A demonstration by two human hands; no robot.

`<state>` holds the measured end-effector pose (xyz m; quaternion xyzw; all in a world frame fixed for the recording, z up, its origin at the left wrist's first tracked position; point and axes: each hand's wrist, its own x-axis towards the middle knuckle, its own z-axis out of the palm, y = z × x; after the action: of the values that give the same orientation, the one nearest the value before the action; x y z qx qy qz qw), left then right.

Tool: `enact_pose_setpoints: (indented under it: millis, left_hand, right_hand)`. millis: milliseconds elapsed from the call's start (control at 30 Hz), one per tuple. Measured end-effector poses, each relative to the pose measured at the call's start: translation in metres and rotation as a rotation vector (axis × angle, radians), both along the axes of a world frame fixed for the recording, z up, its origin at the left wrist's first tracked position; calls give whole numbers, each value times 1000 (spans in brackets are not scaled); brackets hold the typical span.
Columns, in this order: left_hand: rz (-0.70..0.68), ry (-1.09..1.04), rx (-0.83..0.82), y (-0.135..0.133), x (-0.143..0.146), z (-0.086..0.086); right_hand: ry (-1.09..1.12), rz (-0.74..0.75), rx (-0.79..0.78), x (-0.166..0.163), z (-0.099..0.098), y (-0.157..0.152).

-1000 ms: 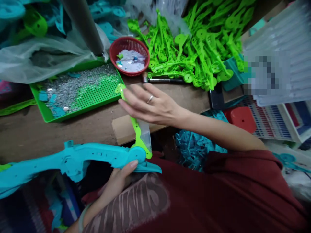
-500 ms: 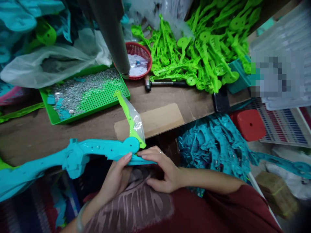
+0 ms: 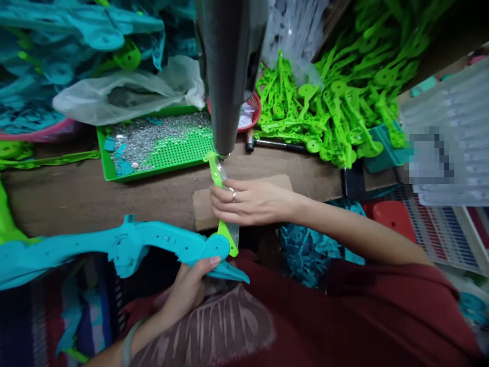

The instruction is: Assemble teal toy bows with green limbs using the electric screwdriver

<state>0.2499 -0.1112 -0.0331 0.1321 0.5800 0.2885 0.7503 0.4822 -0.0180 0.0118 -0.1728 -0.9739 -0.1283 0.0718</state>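
Note:
A long turquoise plastic part [image 3: 160, 239] extends from the left edge to in front of my body, with a rounded, pointed end. My left hand [image 3: 191, 285] grips it close to that end, thumb on top. A bright green plastic piece [image 3: 227, 240] joins the rounded end and angles up over the bench, with a clear plastic strip [image 3: 234, 232] along its right side. My right hand [image 3: 252, 201] is closed around the middle of the green piece, fingers together and a ring showing. Its thumb is hidden.
A dark metal column [image 3: 233, 76] comes down just above the green piece's tip. Behind are a green tray [image 3: 183, 150] of small metal bits, a red basket [image 3: 256, 109], a hammer [image 3: 278, 145] and heaped green parts [image 3: 336, 117]. Cardboard [image 3: 202, 209] lies on the bench [image 3: 164, 191].
My right hand has left the turquoise end and moved up onto the green piece. My left hand keeps its hold. The view has shifted, so the column appears further right.

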Motion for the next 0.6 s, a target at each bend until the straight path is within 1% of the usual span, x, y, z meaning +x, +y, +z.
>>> enact_pose_setpoints:
  millis: [67, 100, 167, 233, 267, 300, 400, 433, 500, 567, 600]
  left_hand:
    - [34, 1, 3, 0, -1, 0]
    - [62, -9, 8, 0, -1, -1]
    - [109, -47, 26, 3, 0, -3]
    - [113, -75, 57, 5, 0, -7]
    - [76, -84, 71, 5, -1, -9]
    - [11, -93, 81, 5, -3, -12]
    - [-233, -132, 111, 3, -11, -23]
    - [-285, -136, 141, 3, -14, -25]
    - [-302, -121, 220, 3, -17, -28]
    - [-268, -114, 266, 5, -16, -27]
    - [-247, -126, 262, 5, -15, -26]
  right_hand:
    - [-66, 60, 76, -10, 0, 4]
    - [-81, 45, 95, -15, -1, 0]
    - [-103, -72, 114, -21, -3, -14]
    - [-145, -198, 124, -22, -5, -29]
    - [-167, -242, 131, -21, -5, -34]
    - [-182, -267, 139, -19, -5, -37]
    - [-189, -302, 140, -14, -6, -37]
    - [-186, -322, 129, -12, -6, -35]
    - [-174, -348, 97, -11, -7, -33]
    - [-171, -366, 67, -12, -7, -36]
    - [-178, -389, 52, -14, -7, -40]
